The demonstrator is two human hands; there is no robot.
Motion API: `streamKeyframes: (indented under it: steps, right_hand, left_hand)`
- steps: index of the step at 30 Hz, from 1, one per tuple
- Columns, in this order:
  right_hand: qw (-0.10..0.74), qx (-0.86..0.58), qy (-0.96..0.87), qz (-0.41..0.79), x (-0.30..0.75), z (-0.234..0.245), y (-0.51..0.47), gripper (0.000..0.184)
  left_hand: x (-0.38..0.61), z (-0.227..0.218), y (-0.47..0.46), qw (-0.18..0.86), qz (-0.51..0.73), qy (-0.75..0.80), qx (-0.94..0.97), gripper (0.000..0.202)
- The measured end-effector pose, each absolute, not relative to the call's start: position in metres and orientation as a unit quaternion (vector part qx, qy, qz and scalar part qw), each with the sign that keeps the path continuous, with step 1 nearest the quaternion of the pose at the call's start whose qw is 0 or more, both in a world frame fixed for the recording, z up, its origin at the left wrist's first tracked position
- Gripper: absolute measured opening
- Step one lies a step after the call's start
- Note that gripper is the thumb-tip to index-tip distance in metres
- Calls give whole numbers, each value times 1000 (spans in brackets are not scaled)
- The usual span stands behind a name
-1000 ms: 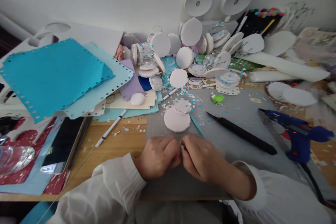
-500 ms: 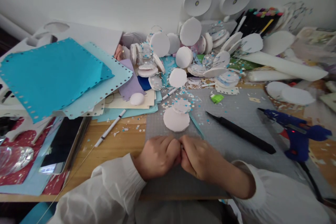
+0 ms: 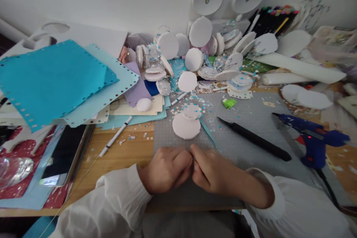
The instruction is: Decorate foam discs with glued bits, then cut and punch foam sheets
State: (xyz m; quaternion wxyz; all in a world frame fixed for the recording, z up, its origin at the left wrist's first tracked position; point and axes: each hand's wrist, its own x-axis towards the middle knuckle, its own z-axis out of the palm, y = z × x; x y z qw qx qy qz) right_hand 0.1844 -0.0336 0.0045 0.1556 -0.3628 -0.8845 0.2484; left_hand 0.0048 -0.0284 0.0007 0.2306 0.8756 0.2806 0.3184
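Left hand (image 3: pixel 169 169) and right hand (image 3: pixel 213 171): fingers curled closed, knuckles together, probably for steadiness (contents, if any, hidden; cannot tell). White disc (image 3: pixel 185 129): flat on grey mat (image 3: pixel 251 111), just beyond both, presumably for easy reach.
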Motion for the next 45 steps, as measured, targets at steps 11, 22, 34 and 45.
streamKeyframes:
  steps: [11, 22, 34, 45]
  right_hand:
    - [237, -313, -848, 355, 196, 18, -27, 23]
    - [261, -307, -789, 463, 197, 17, -29, 31]
    - [253, -352, -705, 562, 187, 22, -30, 44]
    - [206, -369, -623, 659, 186, 19, -25, 52]
  left_hand:
    - [4, 27, -31, 585, 323, 306, 678, 43]
    - [7, 17, -34, 543, 345, 295, 706, 24]
    - [8, 7, -34, 375, 325, 322, 806, 19]
    - [8, 3, -34, 413, 341, 285, 794, 9]
